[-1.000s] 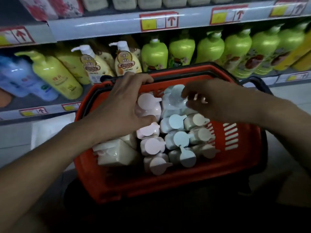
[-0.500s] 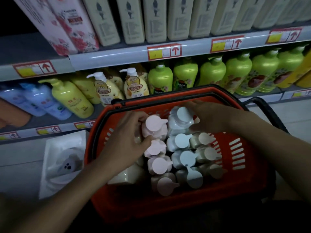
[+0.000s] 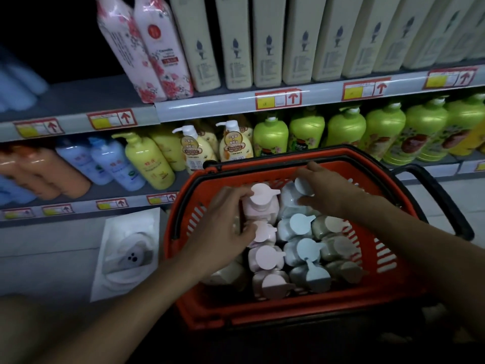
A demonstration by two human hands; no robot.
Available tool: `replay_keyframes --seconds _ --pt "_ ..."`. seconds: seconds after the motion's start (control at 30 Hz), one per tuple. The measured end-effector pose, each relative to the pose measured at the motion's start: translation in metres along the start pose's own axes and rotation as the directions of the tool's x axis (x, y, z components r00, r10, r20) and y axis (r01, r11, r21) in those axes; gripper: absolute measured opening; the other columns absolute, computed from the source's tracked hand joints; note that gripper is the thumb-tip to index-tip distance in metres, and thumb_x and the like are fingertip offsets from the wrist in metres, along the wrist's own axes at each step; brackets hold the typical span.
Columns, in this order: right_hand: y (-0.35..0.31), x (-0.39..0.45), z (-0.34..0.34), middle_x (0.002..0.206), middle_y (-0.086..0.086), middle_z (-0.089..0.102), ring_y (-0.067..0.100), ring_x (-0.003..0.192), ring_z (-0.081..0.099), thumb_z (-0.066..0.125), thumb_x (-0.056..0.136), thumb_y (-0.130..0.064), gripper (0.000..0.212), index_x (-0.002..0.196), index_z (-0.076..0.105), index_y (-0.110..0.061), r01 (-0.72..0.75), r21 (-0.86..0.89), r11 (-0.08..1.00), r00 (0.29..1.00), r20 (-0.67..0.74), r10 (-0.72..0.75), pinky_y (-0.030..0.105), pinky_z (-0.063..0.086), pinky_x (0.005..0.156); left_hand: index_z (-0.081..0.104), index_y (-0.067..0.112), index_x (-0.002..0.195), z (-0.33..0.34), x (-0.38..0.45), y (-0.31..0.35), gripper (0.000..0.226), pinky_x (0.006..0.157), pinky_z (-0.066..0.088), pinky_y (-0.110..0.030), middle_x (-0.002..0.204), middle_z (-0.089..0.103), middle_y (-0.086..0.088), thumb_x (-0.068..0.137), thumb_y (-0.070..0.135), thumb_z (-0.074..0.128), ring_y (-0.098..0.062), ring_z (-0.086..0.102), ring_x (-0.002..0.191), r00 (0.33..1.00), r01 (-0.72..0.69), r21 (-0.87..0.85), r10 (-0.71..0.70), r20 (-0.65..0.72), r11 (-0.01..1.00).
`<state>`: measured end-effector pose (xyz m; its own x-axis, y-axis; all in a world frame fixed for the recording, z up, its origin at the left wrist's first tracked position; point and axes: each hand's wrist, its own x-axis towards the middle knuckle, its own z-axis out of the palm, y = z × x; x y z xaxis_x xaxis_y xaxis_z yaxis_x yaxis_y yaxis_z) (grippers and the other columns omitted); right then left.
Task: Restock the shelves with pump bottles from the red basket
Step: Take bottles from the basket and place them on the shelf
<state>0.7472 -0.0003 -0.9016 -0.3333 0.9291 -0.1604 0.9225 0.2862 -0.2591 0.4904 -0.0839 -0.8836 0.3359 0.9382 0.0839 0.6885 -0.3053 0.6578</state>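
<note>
- A red basket (image 3: 309, 315), in front of stocked shelves (image 3: 223, 106), is packed with upright pump bottles; restocking looks barely begun.
- The left hand (image 3: 223, 222) grasps a pink pump bottle (image 3: 259, 206) at the basket's back.
- The right hand (image 3: 328, 191) curls over a pale blue pump bottle (image 3: 288, 203) beside it.
- No bottle is clear of the basket.

Dim, underexposed picture; corners at 7 and 10 o'clock sink into black. Soft glare streaks the green bottles (image 3: 385, 132) at 2 o'clock. Wide-angle bending and blur toward the edges
</note>
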Motion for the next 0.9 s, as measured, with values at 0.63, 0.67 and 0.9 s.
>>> replay_keyframes --seconds 0.63,0.67,0.9 --pt "-0.102 -0.052 -0.204 0.113 0.009 0.067 0.031 0.1 0.064 0.075 0.085 -0.039 0.046 0.125 0.067 -0.017 0.222 0.049 0.974 0.829 -0.535 -0.162 0.034 0.047 0.079 0.038 0.035 0.144 -0.081 0.049 0.07 0.081 0.1 0.046 -0.026 0.143 0.048 0.015 0.075 0.043 0.079 0.0 0.047 0.128 0.982 -0.069 -0.321 0.008 -0.188 0.945" --pt "-0.113 -0.059 -0.22 0.119 0.007 0.068 0.028 0.103 0.064 0.074 0.086 -0.038 0.047 0.127 0.066 -0.017 0.264 0.048 0.963 0.806 -0.56 -0.193 0.033 0.048 0.081 0.036 0.035 0.147 -0.09 0.054 0.082 0.085 0.102 0.045 -0.025 0.146 0.047 0.015 0.076 0.043 0.081 0.001 0.046 0.13 0.98 -0.103 -0.322 0.04 -0.197 0.941" --pt "-0.173 -0.08 -0.296 0.099 -0.012 0.073 -0.006 0.086 0.067 0.08 0.084 -0.028 0.028 0.11 0.071 -0.023 0.508 0.366 0.78 0.688 -0.717 -0.112 0.009 0.052 0.076 0.057 0.028 0.129 -0.176 0.047 0.13 0.068 0.096 0.057 -0.04 0.122 0.071 0.005 0.07 0.021 0.09 -0.012 0.069 0.11 0.97 -0.187 -0.528 0.072 -0.232 0.828"
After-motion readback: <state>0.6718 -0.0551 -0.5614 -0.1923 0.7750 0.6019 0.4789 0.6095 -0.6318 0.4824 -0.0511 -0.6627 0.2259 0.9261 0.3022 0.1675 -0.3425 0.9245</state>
